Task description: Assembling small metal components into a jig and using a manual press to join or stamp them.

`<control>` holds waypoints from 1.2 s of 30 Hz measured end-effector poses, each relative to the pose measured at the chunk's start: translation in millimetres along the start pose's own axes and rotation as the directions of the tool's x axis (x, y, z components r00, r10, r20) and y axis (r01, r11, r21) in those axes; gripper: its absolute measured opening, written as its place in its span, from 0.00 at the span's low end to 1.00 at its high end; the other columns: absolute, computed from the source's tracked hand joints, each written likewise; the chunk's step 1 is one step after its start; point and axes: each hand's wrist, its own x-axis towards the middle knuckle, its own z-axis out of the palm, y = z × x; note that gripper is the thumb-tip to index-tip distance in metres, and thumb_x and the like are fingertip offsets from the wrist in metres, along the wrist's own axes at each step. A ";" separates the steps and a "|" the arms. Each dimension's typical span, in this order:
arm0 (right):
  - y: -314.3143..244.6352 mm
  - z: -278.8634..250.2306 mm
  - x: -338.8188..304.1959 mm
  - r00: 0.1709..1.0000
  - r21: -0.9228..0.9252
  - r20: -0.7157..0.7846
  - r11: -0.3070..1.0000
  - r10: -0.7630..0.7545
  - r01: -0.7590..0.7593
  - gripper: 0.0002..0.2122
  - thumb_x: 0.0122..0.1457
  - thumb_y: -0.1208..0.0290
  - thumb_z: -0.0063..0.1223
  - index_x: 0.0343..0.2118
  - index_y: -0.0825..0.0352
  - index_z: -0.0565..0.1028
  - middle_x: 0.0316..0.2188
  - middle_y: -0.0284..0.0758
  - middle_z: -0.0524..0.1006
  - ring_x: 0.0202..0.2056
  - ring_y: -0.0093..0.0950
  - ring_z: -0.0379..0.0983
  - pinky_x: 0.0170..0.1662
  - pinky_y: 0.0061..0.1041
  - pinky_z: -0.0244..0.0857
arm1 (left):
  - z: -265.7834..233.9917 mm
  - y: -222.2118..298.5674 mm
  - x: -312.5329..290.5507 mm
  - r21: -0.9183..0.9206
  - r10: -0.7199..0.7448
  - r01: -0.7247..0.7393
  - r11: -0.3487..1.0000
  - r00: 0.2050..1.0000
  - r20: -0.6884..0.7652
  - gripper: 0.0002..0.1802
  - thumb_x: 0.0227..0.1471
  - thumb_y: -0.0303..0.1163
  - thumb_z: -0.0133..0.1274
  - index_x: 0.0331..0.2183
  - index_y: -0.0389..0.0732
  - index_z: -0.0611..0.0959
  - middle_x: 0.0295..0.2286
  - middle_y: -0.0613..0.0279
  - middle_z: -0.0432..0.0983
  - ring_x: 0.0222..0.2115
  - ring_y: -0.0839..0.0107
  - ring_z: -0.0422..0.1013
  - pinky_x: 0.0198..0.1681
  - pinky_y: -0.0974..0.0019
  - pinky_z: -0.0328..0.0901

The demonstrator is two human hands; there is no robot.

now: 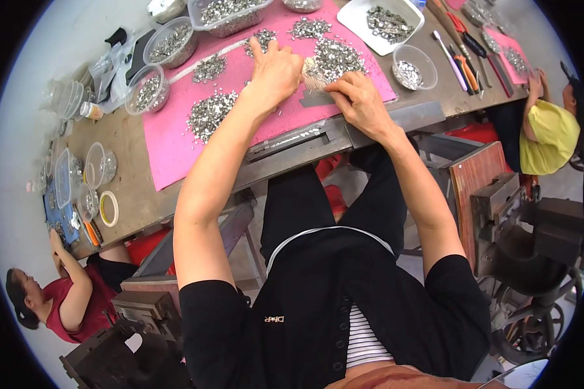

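My left hand [276,72] is over the pink mat [165,152], fingers bent down beside a small pile of metal parts [264,37]. Its fingertips are partly hidden, and anything between them cannot be made out. My right hand [362,104] rests at the mat's near right, thumb and fingers drawn together by a flat grey metal strip [315,100]. What it pinches is too small to name. Just beyond it lies a large heap of small shiny metal pieces [336,59]. Another heap [211,117] lies left of my left forearm, with smaller piles farther back.
Plastic tubs of metal parts [148,91] line the mat's left and far edges. A white tray [350,19] and a round clear tub [428,68] stand at right, near pliers [464,71]. A metal rail [292,139] edges the bench. One person sits at each side.
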 end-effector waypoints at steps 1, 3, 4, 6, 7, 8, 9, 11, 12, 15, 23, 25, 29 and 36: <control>-0.6 1.7 -0.2 1.000 -0.010 -0.024 1.000 0.000 0.000 0.05 0.55 0.78 0.59 0.35 0.66 0.81 0.30 0.36 0.75 0.36 0.36 0.71 0.43 0.35 0.64 | -1.3 2.6 0.4 0.000 0.000 0.000 1.000 1.000 0.000 0.10 0.49 0.40 0.64 0.33 0.47 0.86 0.35 0.62 0.79 0.47 0.58 0.69 0.58 0.28 0.46; -1.4 3.9 0.9 0.999 -0.020 -0.048 1.000 0.002 -0.003 0.06 0.55 0.78 0.59 0.35 0.67 0.81 0.29 0.37 0.74 0.36 0.37 0.72 0.41 0.35 0.64 | -3.4 10.0 -3.5 0.055 -0.076 0.078 0.995 0.997 -0.031 0.10 0.48 0.40 0.63 0.32 0.46 0.87 0.36 0.60 0.79 0.47 0.56 0.70 0.59 0.26 0.45; -1.7 4.3 2.0 0.998 -0.036 -0.060 0.999 0.019 -0.022 0.05 0.54 0.77 0.60 0.35 0.66 0.81 0.29 0.36 0.75 0.36 0.37 0.72 0.42 0.35 0.64 | -4.1 14.9 -5.1 0.055 -0.075 0.076 0.996 0.997 -0.029 0.10 0.48 0.40 0.63 0.32 0.46 0.87 0.36 0.60 0.79 0.47 0.56 0.70 0.59 0.26 0.45; -2.2 8.2 4.5 0.997 -0.050 -0.074 0.998 0.039 -0.042 0.05 0.54 0.77 0.61 0.34 0.66 0.80 0.30 0.36 0.75 0.36 0.37 0.72 0.42 0.35 0.63 | -5.5 24.4 -8.3 0.146 -0.083 0.092 0.985 0.995 -0.062 0.09 0.47 0.38 0.63 0.31 0.44 0.87 0.35 0.59 0.79 0.47 0.55 0.69 0.59 0.25 0.43; -2.3 11.8 6.1 0.996 -0.070 -0.084 0.997 0.025 -0.031 0.05 0.54 0.76 0.62 0.34 0.65 0.80 0.30 0.35 0.75 0.37 0.36 0.71 0.42 0.35 0.63 | -6.3 28.2 -9.6 0.146 -0.082 0.090 0.985 0.995 -0.060 0.09 0.47 0.38 0.63 0.31 0.44 0.87 0.35 0.59 0.79 0.47 0.55 0.69 0.59 0.25 0.43; -2.6 14.8 6.7 0.995 -0.090 -0.094 0.996 0.011 -0.020 0.05 0.53 0.75 0.62 0.33 0.65 0.80 0.30 0.35 0.74 0.37 0.36 0.71 0.42 0.34 0.62 | -6.8 31.6 -10.7 0.176 -0.066 0.076 0.981 0.996 -0.065 0.10 0.47 0.37 0.63 0.31 0.43 0.87 0.35 0.59 0.79 0.47 0.55 0.69 0.59 0.24 0.43; -3.8 17.6 7.9 0.996 -0.088 -0.094 0.996 0.010 -0.019 0.05 0.53 0.75 0.62 0.33 0.65 0.80 0.30 0.35 0.74 0.37 0.36 0.71 0.42 0.34 0.62 | -7.5 32.1 -11.8 0.209 -0.054 0.067 0.976 0.996 -0.069 0.10 0.46 0.36 0.63 0.31 0.42 0.87 0.35 0.60 0.79 0.47 0.55 0.69 0.59 0.24 0.42; -5.8 21.9 9.4 0.997 -0.179 -0.072 0.984 0.014 -0.027 0.04 0.53 0.73 0.63 0.31 0.63 0.80 0.30 0.34 0.74 0.38 0.35 0.71 0.44 0.35 0.61 | -5.8 30.0 -12.2 0.202 -0.035 0.050 0.978 0.996 -0.078 0.10 0.46 0.37 0.62 0.31 0.42 0.87 0.34 0.60 0.79 0.47 0.56 0.69 0.59 0.24 0.42; -7.3 23.2 10.9 0.997 -0.177 -0.070 0.984 0.014 -0.026 0.04 0.53 0.73 0.63 0.31 0.63 0.80 0.30 0.34 0.74 0.38 0.35 0.71 0.44 0.35 0.61 | -4.0 28.4 -12.7 0.193 -0.016 0.033 0.981 0.996 -0.088 0.11 0.46 0.37 0.62 0.31 0.42 0.86 0.34 0.60 0.79 0.47 0.56 0.69 0.59 0.23 0.42; -8.9 26.0 15.7 0.999 -0.286 -0.035 0.958 0.010 -0.020 0.04 0.54 0.72 0.62 0.30 0.63 0.79 0.31 0.33 0.74 0.39 0.34 0.70 0.45 0.35 0.60 | 9.8 20.0 -13.7 0.110 -0.008 0.035 0.993 0.971 -0.237 0.09 0.47 0.36 0.61 0.31 0.43 0.86 0.33 0.62 0.78 0.47 0.58 0.69 0.58 0.24 0.43; -14.6 15.8 14.2 0.991 -0.245 -0.075 0.966 -0.109 0.088 0.03 0.57 0.76 0.56 0.33 0.65 0.74 0.31 0.36 0.73 0.37 0.36 0.71 0.44 0.36 0.61 | -3.3 25.2 -59.9 -0.412 -0.158 0.015 0.911 0.936 -0.314 0.05 0.52 0.33 0.61 0.32 0.44 0.83 0.30 0.66 0.78 0.39 0.63 0.71 0.57 0.43 0.52; -29.8 9.2 5.2 1.000 0.141 0.011 0.990 0.002 -0.003 0.03 0.58 0.77 0.55 0.33 0.67 0.72 0.32 0.38 0.74 0.35 0.39 0.71 0.41 0.37 0.61 | -13.2 31.5 -82.7 -0.524 -0.183 0.020 0.852 0.948 -0.261 0.05 0.51 0.32 0.61 0.32 0.43 0.83 0.28 0.65 0.77 0.37 0.63 0.71 0.54 0.51 0.56; -55.2 12.9 -17.8 0.995 0.393 0.067 0.914 0.075 -0.096 0.05 0.60 0.79 0.54 0.34 0.71 0.70 0.31 0.42 0.72 0.33 0.41 0.72 0.37 0.36 0.65 | -14.8 45.4 -115.5 -0.619 -0.198 0.002 0.785 0.948 -0.249 0.05 0.51 0.27 0.59 0.33 0.40 0.80 0.30 0.61 0.75 0.34 0.61 0.69 0.46 0.59 0.59; -57.4 22.6 -29.9 0.994 0.370 0.028 0.923 0.105 -0.108 0.05 0.59 0.80 0.55 0.35 0.71 0.70 0.31 0.41 0.71 0.33 0.41 0.71 0.37 0.36 0.65 | -8.3 56.5 -123.2 -0.608 -0.210 -0.021 0.794 0.929 -0.306 0.06 0.51 0.27 0.59 0.32 0.38 0.79 0.31 0.59 0.75 0.35 0.58 0.70 0.45 0.58 0.61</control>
